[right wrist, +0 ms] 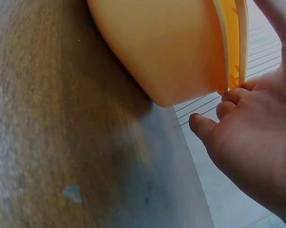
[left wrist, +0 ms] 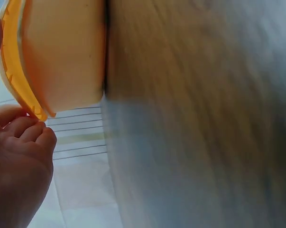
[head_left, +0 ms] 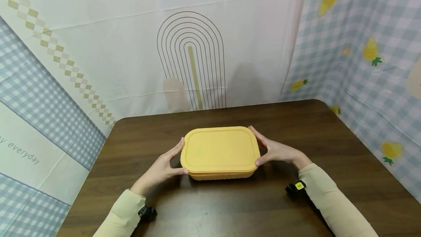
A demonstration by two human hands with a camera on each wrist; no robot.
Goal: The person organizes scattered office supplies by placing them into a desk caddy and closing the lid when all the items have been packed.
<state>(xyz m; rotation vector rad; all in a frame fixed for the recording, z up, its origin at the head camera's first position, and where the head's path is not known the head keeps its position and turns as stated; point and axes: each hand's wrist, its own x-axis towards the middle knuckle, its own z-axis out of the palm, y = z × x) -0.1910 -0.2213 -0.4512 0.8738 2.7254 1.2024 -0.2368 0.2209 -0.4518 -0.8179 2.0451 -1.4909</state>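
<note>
A yellow rectangular food container [head_left: 223, 176] sits on the table with its matching lid [head_left: 220, 149] on top. My left hand [head_left: 161, 167] holds the lid's left end, thumb at the near corner and fingers at the far one. At the opposite end, my right hand [head_left: 277, 151] holds the lid the same way. Both wrist views show an orange strip with small tabs between the lid's edge [right wrist: 244, 38] and the rim of the container [right wrist: 161, 52]. Whether the lid is fully seated there I cannot tell. The inside of the container is hidden.
The dark wooden table [head_left: 213, 207] extends around the container. Behind it hangs a pale patterned cloth [head_left: 263, 28], with blue checked cloth [head_left: 371, 101] along the right side. A black wrist device [head_left: 296, 187] is strapped at the right sleeve, another [head_left: 148, 213] at the left.
</note>
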